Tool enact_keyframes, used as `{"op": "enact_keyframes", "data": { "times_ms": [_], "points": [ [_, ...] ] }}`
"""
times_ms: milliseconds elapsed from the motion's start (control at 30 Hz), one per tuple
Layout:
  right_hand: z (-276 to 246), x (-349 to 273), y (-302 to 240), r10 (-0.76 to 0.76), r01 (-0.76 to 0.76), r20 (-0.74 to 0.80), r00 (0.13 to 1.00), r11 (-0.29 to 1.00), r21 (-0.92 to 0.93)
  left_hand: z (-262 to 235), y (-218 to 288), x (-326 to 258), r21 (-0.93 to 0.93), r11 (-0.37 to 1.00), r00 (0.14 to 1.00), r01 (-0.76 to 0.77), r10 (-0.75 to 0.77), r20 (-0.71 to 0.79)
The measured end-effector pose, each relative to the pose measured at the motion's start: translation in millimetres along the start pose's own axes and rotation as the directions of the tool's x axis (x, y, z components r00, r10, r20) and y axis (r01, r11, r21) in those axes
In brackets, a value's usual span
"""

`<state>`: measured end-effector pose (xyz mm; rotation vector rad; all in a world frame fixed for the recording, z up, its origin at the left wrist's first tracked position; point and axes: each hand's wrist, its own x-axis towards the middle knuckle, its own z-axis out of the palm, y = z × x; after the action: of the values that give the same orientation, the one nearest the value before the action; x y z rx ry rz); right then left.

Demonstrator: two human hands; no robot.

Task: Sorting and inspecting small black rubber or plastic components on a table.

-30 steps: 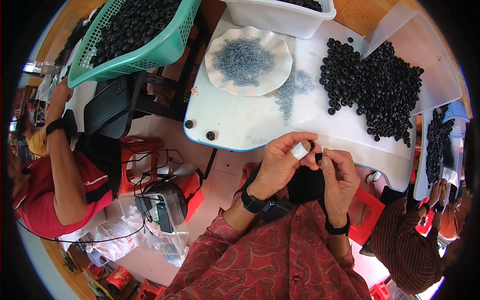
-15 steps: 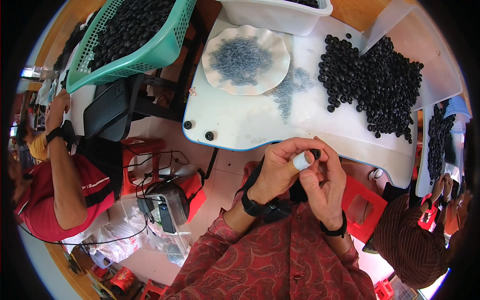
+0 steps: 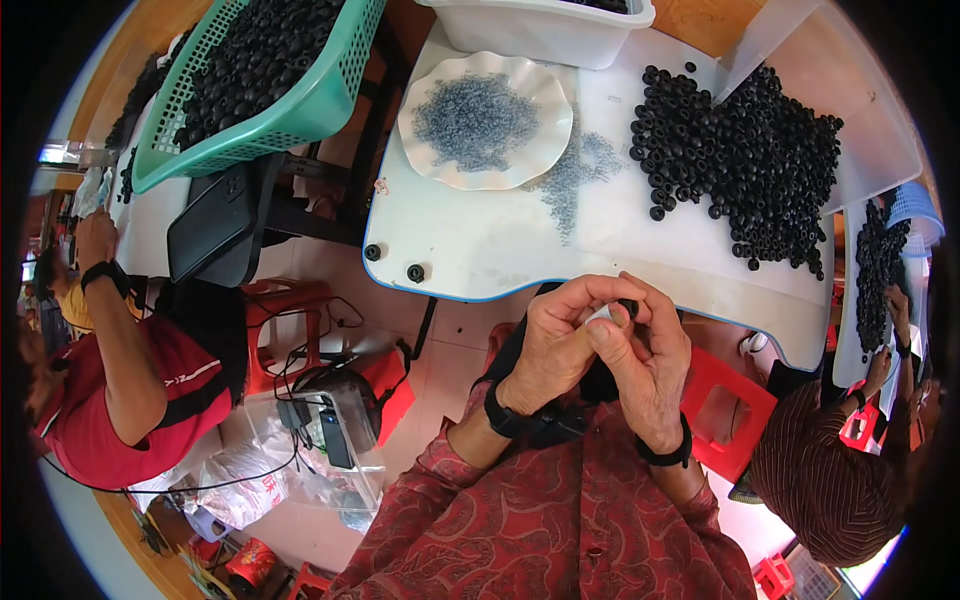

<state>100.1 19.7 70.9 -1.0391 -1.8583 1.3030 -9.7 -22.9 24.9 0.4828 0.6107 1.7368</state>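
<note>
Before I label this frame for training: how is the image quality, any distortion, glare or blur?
Head view: strong fisheye, the white table's edge bows and dark corners vignette; both hands sharp; bright daylight washes out the lower right rim; no motion blur visible.

Bright, even daylight, soft shadows only. White table (image 3: 500,240) slightly washed out, mild glare at the far right corner. Centre sharp; strong fisheye bend toward the rim, black vignette round the edge, slight softness there.
</note>
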Motion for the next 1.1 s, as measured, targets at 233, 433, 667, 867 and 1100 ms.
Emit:
{"op": "enact_keyframes", "data": {
  "times_ms": [233,433,667,867,1100],
  "points": [
    [-1,0,-2,0.023,-0.023,-0.003,1.0,0.999,0.043,1,-2,1,-0.005,1.0,1.0,-0.024,0.024,0.007],
    [0,0,3,0.048,-0.046,-0.016,0.999,0.993,0.107,3,-4,2,-0.005,0.998,0.998,-0.061,0.061,-0.002],
    [-1,-3,-1,0.05,-0.05,-0.002,0.999,0.997,0.064,2,2,4,0.009,0.999,0.997,-0.047,0.047,0.055],
    [-1,-4,-8,-0.042,0.042,0.004,0.999,0.999,-0.031,2,7,6,-0.174,0.984,0.992,-0.033,0.053,0.112],
    [-3,1,-7,-0.231,0.229,-0.056,0.971,0.972,-0.053,1,6,4,-0.13,0.991,1.0,-0.005,0.002,-0.021]
  ]
}}
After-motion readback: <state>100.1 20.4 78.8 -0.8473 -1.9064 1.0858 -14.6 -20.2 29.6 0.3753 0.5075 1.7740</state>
